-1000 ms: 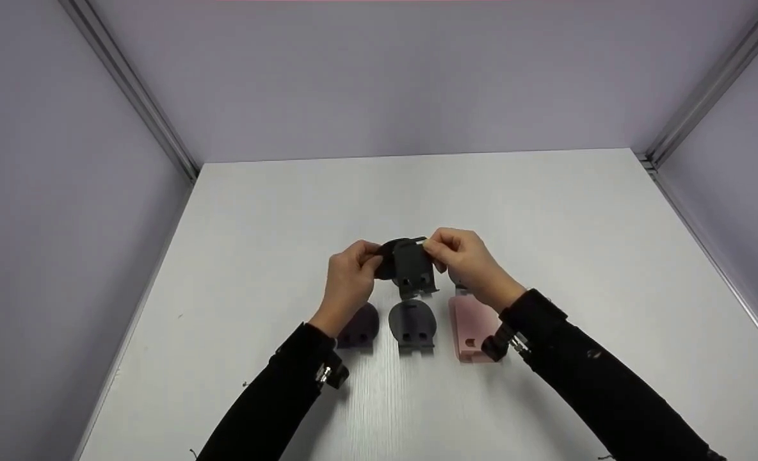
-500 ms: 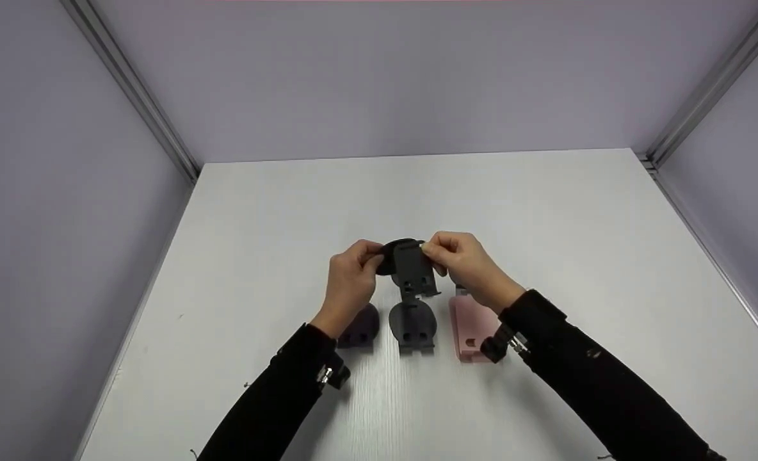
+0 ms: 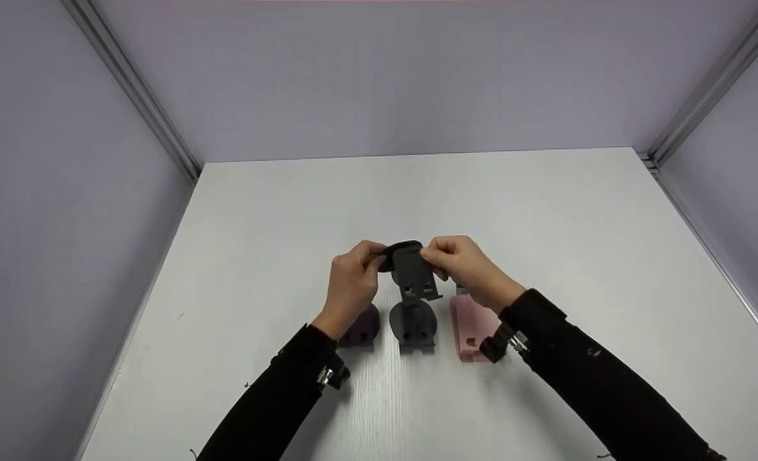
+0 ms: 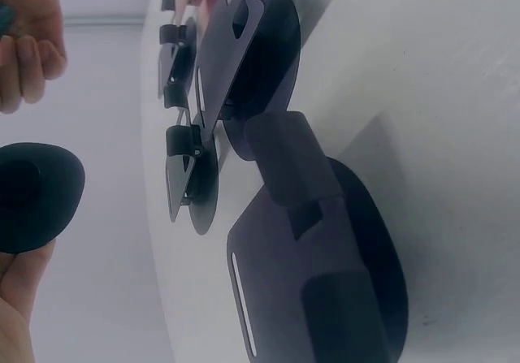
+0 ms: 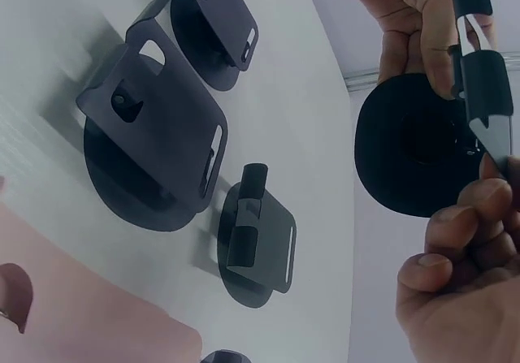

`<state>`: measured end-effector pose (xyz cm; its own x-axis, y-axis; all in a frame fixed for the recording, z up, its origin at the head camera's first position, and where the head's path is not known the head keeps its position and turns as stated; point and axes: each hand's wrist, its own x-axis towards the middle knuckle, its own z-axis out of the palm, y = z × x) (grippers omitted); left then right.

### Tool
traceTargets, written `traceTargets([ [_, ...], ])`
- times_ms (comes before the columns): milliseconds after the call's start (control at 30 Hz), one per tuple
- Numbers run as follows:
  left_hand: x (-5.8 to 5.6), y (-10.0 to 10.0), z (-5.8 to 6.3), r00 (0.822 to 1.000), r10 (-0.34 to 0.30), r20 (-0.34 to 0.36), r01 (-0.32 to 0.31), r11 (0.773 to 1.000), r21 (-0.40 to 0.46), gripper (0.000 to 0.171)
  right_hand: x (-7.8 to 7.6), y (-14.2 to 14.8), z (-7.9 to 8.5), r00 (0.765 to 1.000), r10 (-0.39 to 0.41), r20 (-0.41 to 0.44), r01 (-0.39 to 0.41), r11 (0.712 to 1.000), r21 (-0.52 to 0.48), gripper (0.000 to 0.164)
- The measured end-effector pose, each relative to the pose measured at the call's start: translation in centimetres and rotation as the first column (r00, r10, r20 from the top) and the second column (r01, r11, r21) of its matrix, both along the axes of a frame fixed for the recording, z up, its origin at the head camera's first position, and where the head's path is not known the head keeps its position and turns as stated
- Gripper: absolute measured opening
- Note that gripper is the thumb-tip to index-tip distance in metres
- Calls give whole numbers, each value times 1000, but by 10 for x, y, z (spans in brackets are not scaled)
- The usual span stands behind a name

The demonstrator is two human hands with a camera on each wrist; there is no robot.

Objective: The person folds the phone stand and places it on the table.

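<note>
A dark grey phone stand (image 3: 415, 275) with a round base is held up between both hands over the middle of the table. My left hand (image 3: 353, 275) pinches the rim of its base (image 5: 402, 148), seen from beneath in the right wrist view. My right hand (image 3: 465, 261) pinches the edge of its flat plate near the top. Below the hands, another grey phone stand (image 3: 413, 325) rests on the table. A dark purplish phone stand (image 3: 364, 325) lies partly behind my left forearm, and a pink one (image 3: 472, 323) partly behind my right wrist.
Farther back on the white table (image 3: 276, 211) stands a smaller grey phone stand (image 5: 268, 241), mostly hidden by the hands in the head view. Pale walls (image 3: 379, 77) enclose the table at the back and both sides.
My right hand has come slightly down and nearer with the plate's top edge. The held stand has tilted, and its round base now looks flatter, more edge-on. The stands on the table are unmoved.
</note>
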<state>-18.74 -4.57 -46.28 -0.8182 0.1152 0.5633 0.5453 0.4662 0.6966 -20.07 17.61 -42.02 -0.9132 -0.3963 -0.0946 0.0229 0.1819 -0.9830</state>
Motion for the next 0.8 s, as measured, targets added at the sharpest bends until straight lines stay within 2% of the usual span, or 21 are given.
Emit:
traceTargets([
  [367, 2, 1, 1, 997, -7, -79, 4, 999, -46, 8, -1, 0, -3, 998, 6, 64, -8, 999, 35, 31],
  [800, 2, 2, 1, 990, -16, -142, 8, 999, -52, 8, -4, 1, -5, 991, 16, 136, -19, 1000, 23, 31],
])
